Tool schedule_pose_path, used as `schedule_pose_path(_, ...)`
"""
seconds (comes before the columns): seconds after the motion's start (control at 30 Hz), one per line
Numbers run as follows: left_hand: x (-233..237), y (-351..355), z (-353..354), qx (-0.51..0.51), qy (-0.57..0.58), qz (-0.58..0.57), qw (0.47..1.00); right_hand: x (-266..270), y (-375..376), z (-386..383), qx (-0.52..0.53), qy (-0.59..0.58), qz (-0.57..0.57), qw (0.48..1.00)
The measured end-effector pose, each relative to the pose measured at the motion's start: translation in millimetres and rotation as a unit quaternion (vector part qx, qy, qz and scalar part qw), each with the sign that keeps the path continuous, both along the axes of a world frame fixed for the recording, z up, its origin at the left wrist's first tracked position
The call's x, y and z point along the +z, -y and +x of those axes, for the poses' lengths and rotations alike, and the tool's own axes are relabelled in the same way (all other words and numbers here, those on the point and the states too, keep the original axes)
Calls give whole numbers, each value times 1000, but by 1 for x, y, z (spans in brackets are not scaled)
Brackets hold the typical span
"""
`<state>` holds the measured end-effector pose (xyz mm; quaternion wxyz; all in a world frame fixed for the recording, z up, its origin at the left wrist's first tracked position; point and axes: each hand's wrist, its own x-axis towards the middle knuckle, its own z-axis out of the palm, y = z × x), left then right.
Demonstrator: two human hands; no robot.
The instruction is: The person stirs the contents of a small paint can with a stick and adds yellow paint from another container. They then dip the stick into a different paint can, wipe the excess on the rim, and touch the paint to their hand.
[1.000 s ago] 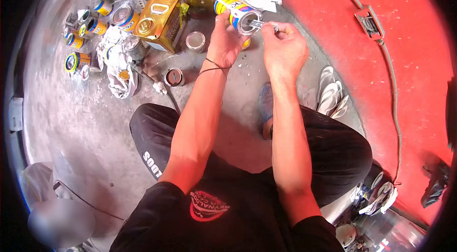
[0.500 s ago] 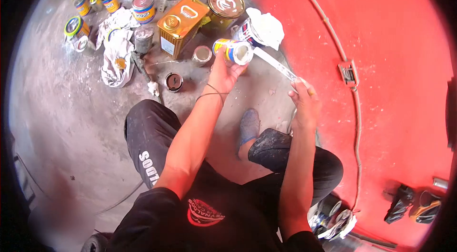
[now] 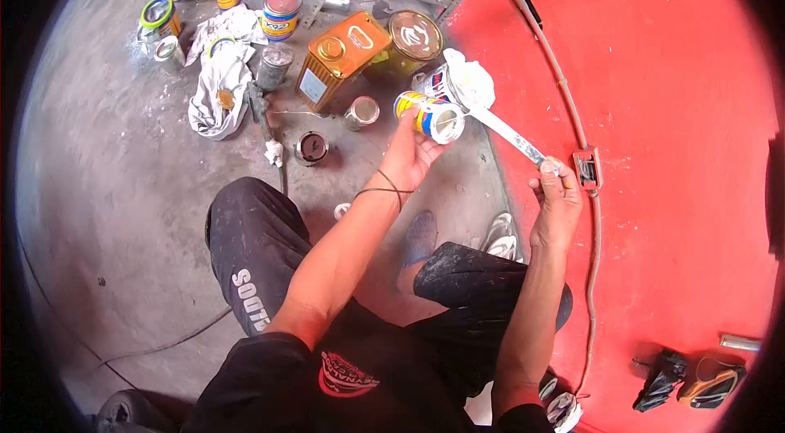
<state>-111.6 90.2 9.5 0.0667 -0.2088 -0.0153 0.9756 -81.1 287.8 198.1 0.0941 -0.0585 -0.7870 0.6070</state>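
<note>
My left hand [image 3: 409, 159] is wrapped around a small paint can [image 3: 423, 116] with a yellow, blue and white label. The can is tilted, its open mouth facing right toward my other hand. A flat white stir stick [image 3: 509, 137] runs from the can's mouth down to the right. Its lower end, smudged with dark marks, is pinched between the thumb and fingers of my right hand [image 3: 558, 197]. Just behind the can stands a bucket with white cloth or plastic [image 3: 470, 83] over it. Below it on the floor are two small open cans, one pale [image 3: 362, 111] and one dark brown [image 3: 312, 148].
An orange rectangular tin [image 3: 347, 49] and a large round can [image 3: 414, 34] stand beyond my hands. Several paint cans, among them a K92 can [image 3: 280, 14], and a white rag [image 3: 221, 98] lie farther left. A cable [image 3: 564, 89] crosses the red surface at right.
The whole view has shifted, so the floor items appear farther right and lower. Both hands keep their hold on the can and stir stick, with the right hand slightly farther right.
</note>
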Motion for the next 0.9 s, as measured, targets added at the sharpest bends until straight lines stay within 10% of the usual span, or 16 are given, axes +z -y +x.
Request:
schedule_pose_path(0.8, 3, -5, 14, 98, 24, -14, 995, -29, 37, -27, 98, 3, 173, 980)
schedule_pose_path(0.9, 4, -13, 16, 99, 20, -37, 994, -43, 60, -24, 162, -199, 474, 842)
